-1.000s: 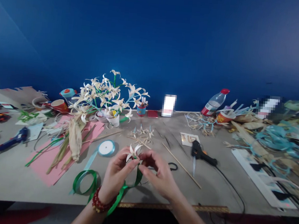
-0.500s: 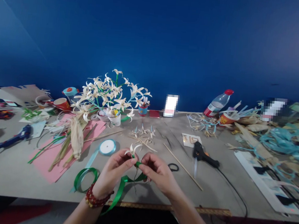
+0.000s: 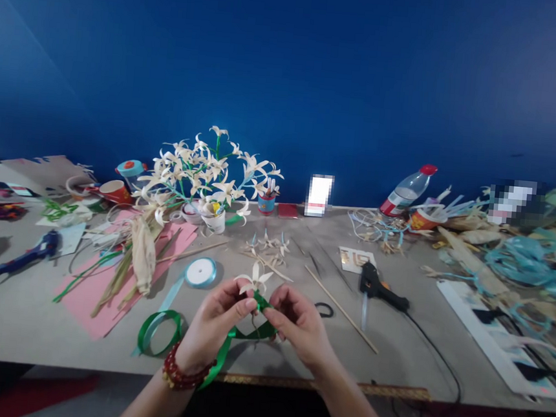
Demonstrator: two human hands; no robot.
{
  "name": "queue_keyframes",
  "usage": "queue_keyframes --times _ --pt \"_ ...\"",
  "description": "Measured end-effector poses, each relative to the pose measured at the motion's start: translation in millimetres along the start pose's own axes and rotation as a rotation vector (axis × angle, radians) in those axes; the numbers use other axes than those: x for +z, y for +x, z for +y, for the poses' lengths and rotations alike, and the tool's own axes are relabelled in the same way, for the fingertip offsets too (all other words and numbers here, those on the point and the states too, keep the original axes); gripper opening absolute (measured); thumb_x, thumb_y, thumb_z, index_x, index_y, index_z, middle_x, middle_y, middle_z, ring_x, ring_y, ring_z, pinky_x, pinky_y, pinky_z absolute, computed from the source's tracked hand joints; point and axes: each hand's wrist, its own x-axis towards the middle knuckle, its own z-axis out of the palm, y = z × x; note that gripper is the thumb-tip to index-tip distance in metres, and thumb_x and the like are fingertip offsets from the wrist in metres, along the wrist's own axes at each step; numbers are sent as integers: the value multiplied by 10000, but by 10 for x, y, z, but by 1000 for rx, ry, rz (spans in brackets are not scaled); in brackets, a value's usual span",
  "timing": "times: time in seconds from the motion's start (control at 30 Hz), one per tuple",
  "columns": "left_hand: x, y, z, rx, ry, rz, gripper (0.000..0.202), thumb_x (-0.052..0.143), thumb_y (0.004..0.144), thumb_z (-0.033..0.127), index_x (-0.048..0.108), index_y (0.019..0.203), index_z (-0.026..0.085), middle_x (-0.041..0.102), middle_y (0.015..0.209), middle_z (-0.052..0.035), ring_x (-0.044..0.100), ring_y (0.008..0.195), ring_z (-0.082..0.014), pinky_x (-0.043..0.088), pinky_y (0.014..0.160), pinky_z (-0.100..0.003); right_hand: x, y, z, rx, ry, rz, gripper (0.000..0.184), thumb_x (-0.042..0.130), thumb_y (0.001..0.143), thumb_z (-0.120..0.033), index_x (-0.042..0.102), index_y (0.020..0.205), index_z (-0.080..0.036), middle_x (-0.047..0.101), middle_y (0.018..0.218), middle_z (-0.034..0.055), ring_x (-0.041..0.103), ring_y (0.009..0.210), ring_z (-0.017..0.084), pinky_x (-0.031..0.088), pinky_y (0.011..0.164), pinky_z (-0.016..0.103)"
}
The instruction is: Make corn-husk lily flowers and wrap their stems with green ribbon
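Between my two hands is a cream artificial flower (image 3: 255, 276) with pointed petals. My left hand (image 3: 223, 311), with red beads at the wrist, is closed in a pinch on the flower's base. Green ribbon (image 3: 261, 301) lies around that base, and my right hand (image 3: 295, 317) pinches the ribbon just beside it. A thin stem hangs below my fingers. The ribbon's loose length runs under my hands toward the table edge. Left of my left hand, a loop of green ribbon (image 3: 143, 336) rests on the table, near a roll of light blue ribbon (image 3: 201, 272).
A bunch of finished flowers (image 3: 203, 169) stands in a white cup at the back. Several small flowers (image 3: 269, 247) lie beyond my hands. To the right are a wooden stick (image 3: 346, 315), a black glue gun (image 3: 382, 289) and a power strip (image 3: 494, 344). Pink paper (image 3: 88, 312) lies left.
The flower has turned so its petals spread more openly toward me. More green ribbon shows at its base, and my hands have shifted slightly.
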Motion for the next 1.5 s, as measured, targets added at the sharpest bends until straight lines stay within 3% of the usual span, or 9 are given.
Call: queue_keyframes --times 0.13,0.23,0.37,0.47,0.6,0.87,1.03,1.27,1.5 --pt "24 9 -12 2 -13 -3 81 737 830 234 687 864 181 616 823 -13 559 765 -132 467 742 -227 11 -25 -27 10 1 39 365 764 755 -470 508 760 -209 469 618 -76 383 452 53 350 396 158" --pt "30 19 -16 2 -11 2 80 736 830 235 691 873 184 627 838 -16 569 782 -137 467 751 -230 -1 -48 -58 -24 -78 11 285 709 800 -419 512 777 -213 470 613 -71 405 466 70 371 419 178" --pt "49 24 -39 1 7 4 104 749 816 249 686 868 185 649 841 -22 596 817 -156 469 756 -235 -2 -38 -147 -318 -443 57 107 686 813 -268 609 849 -202 589 771 -12 438 560 95 392 509 219" --pt "72 21 -69 13 5 -12 110 750 817 256 680 868 189 666 842 -23 610 824 -162 482 775 -247 27 5 -195 -455 -530 80 114 703 814 -257 633 889 -207 625 882 14 456 595 104 415 544 236" --pt "92 22 -104 61 24 -3 115 748 817 255 686 881 182 666 860 -30 603 821 -165 496 785 -264 84 49 -173 -421 -429 108 85 675 861 -267 620 844 -205 590 754 -9 496 606 116 436 547 229" --pt "71 38 -196 72 53 59 157 769 792 302 699 877 190 657 830 -24 572 748 -147 487 682 -226 161 14 -185 -399 -307 188 155 664 865 -295 644 754 -189 637 758 32 588 679 159 507 612 269" --pt "35 39 -227 48 33 45 160 762 804 316 704 870 182 641 808 -28 559 729 -138 477 662 -214 93 52 -140 -348 -256 129 116 678 853 -318 680 825 -205 657 788 22 601 680 147 511 616 252" --pt "18 85 -188 71 46 -10 126 743 824 285 711 864 170 640 786 -26 578 743 -148 480 696 -234 38 140 -75 -225 -69 106 213 771 766 -383 653 810 -211 681 789 16 640 696 157 555 669 300" --pt "75 111 -77 165 160 -28 69 688 871 249 720 885 190 654 867 -19 600 839 -157 488 795 -242 59 180 -119 -205 -118 107 208 762 763 -375 655 796 -201 633 720 -5 606 649 143 525 636 271"
